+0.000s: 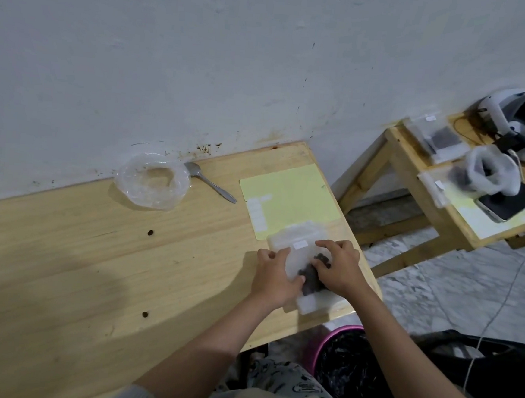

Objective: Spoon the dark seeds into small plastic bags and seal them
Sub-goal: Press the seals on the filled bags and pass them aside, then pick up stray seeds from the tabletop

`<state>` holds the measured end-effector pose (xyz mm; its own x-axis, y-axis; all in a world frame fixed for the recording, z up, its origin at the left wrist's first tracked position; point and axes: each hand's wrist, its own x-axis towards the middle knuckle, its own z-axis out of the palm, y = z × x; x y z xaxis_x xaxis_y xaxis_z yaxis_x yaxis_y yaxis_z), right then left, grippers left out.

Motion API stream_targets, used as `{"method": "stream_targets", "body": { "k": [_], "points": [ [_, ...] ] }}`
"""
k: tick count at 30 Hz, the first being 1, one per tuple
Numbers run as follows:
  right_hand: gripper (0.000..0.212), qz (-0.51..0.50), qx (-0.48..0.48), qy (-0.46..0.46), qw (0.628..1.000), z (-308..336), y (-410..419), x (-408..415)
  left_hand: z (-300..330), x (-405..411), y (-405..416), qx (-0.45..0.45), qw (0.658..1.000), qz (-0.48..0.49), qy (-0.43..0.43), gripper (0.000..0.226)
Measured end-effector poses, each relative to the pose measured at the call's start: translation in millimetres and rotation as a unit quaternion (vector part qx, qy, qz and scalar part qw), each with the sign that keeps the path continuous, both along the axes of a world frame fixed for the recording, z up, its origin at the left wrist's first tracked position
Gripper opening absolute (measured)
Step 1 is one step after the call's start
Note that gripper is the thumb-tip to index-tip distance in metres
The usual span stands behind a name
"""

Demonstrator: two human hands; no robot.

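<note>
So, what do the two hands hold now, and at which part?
Both hands are on the small plastic bag of dark seeds: the left hand at its left side, the right hand on its right side.

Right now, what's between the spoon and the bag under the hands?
In the head view, a pale yellow sheet lies between the spoon and the seed bag.
</note>
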<state>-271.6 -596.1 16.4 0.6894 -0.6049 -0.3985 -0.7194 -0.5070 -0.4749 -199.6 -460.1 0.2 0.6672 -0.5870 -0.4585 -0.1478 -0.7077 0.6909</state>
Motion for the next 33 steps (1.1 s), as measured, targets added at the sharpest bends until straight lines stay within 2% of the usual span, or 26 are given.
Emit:
{"method": "stream_targets", "body": {
  "k": [9,13,15,18,22,25,29,33],
  "points": [
    [0.042,-0.031,-0.016,0.009,0.999,3.3,7.0,6.4,-11.0,-0.4,13.5,-0.046,0.999,0.016,0.014,0.064],
    [0.039,-0.046,-0.093,0.009,0.995,11.9,22.3,16.6,-7.2,2.6,33.7,-0.069,0.997,0.021,0.01,0.053],
    [0.034,-0.035,-0.145,-0.034,0.988,14.0,37.8,24.6,-4.5,5.9,52.5,-0.079,0.996,0.024,-0.026,0.048],
    [0.027,0.021,-0.166,-0.122,0.978,11.8,73.7,43.5,-2.5,15.5,96.7,-0.09,0.99,0.04,-0.096,0.042],
    [0.026,0.109,-0.096,-0.157,0.977,-1.4,140.9,69.4,-2.5,36.0,172.0,-0.093,0.979,0.089,-0.161,0.034],
    [0.033,0.176,-0.043,-0.155,0.971,-13.4,196.2,81.8,-4.3,61.7,228.3,-0.035,0.968,0.106,-0.226,0.041],
    [0.045,0.23,-0.007,-0.131,0.964,-25.4,249.7,88.4,-17.8,96.3,293.0,0.078,0.963,0.068,-0.248,0.069],
    [0.039,0.256,-0.015,-0.105,0.961,-35.0,277.4,91.1,-34.9,117.8,326.3,0.16,0.953,0.002,-0.256,0.078]
  ]
}}
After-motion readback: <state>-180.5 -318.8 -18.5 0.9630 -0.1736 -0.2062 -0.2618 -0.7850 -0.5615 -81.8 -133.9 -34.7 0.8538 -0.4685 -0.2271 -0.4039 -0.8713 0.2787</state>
